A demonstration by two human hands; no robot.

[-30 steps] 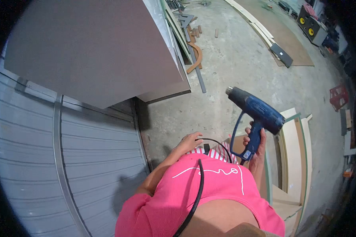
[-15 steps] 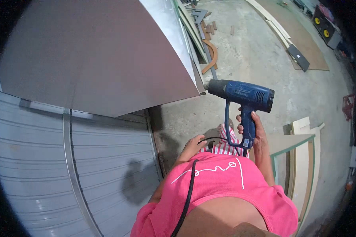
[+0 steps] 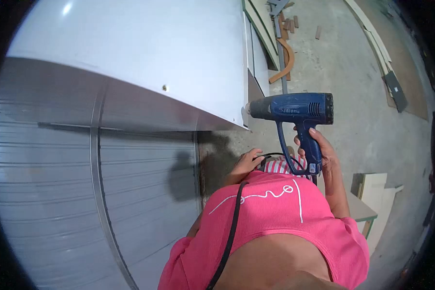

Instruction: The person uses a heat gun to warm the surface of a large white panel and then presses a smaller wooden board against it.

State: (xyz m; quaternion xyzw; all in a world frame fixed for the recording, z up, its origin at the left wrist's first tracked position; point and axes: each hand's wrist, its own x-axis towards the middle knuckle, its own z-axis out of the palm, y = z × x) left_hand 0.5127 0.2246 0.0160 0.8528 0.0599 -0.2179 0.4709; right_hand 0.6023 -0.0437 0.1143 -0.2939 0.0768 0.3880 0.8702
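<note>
A big white panel (image 3: 154, 58) spreads left of my right fingers, above a ribbed shutter (image 3: 43, 193). My right hand (image 3: 321, 150) clenches the heat gun (image 3: 295, 107), whose nozzle is just beside the panel's edge. My left hand (image 3: 249, 162) curls at the cord (image 3: 232, 227), but I cannot tell whether it grips.

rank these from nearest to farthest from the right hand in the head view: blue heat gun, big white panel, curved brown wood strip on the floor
1. Blue plastic heat gun: gripped in the right hand by its handle.
2. Large white flat panel: to the left, its corner at the gun's nozzle.
3. Curved brown wooden strip: down on the concrete floor, well beyond.
</note>
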